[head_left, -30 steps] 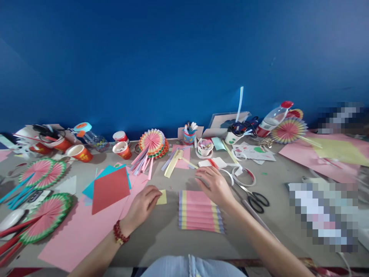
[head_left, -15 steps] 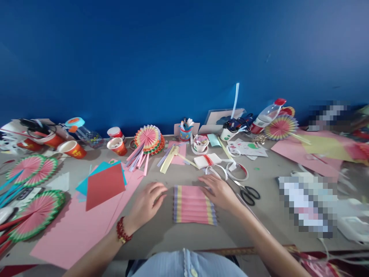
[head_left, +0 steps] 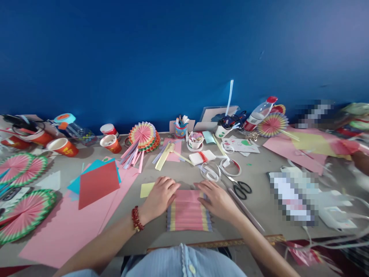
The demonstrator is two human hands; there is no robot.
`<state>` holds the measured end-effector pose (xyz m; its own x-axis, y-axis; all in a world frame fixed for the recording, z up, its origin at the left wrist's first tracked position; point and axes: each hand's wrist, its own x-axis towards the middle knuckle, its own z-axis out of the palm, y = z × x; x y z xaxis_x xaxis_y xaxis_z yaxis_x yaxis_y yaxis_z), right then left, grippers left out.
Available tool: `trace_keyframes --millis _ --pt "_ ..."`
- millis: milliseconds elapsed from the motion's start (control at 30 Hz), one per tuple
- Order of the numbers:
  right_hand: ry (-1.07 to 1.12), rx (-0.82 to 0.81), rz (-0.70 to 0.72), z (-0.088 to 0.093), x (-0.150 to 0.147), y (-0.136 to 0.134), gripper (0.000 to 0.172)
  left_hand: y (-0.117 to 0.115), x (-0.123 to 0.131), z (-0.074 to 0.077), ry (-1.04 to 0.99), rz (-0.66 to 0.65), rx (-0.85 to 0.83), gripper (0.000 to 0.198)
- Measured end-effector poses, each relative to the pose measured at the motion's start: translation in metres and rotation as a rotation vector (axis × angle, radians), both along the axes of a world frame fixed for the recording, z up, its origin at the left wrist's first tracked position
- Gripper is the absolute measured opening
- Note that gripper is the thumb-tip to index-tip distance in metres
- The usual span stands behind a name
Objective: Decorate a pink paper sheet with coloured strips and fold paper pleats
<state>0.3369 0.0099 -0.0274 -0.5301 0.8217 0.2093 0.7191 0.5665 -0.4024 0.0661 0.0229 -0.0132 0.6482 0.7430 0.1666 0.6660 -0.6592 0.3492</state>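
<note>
A pleated sheet of paper [head_left: 189,215], pink with yellow and lilac bands along both sides, lies on the table in front of me. My left hand [head_left: 162,196], with a red bead bracelet on its wrist, is at the sheet's upper left corner, fingers bent and thumb against the paper. Over the upper right corner, my right hand [head_left: 217,198] has its fingers at the far edge and its thumb on the folds. The fingers partly cover both corners. A small yellow paper [head_left: 147,189] lies left of my left hand. Black-handled scissors [head_left: 241,189] rest beyond my right hand.
Pink sheets [head_left: 57,231] and a red sheet [head_left: 99,184] lie at left near paper fans [head_left: 29,213]. White tape rolls [head_left: 210,171], a pen cup [head_left: 180,132] and a bottle [head_left: 259,115] stand farther back. Another person's arm [head_left: 361,161] shows at the right edge.
My left hand has moved right onto the pleated paper's left corner, uncovering the small yellow paper. My right hand stays at the right corner. The view has turned slightly right.
</note>
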Motion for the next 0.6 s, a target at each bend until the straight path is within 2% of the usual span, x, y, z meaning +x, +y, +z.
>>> trace_keyframes --millis 67,200,367,467,600 --pt "0.008 -0.014 -0.006 -0.001 -0.002 -0.001 0.040 0.000 0.000 -0.002 0.003 0.009 -0.016 0.016" --pt "0.036 -0.043 0.036 0.007 -0.007 0.002 0.017 0.003 -0.004 0.003 -0.060 -0.012 -0.064 0.013" --pt "0.150 0.102 0.056 0.015 -0.011 -0.005 0.020 -0.003 -0.011 0.018 -0.120 -0.054 -0.045 0.017" --pt "0.155 0.139 0.090 0.006 -0.011 -0.019 0.021 -0.015 -0.015 0.012 -0.057 -0.073 -0.036 0.017" --pt "0.112 0.041 0.100 -0.003 -0.008 -0.037 0.025 -0.028 -0.020 -0.007 -0.056 -0.051 -0.088 0.018"
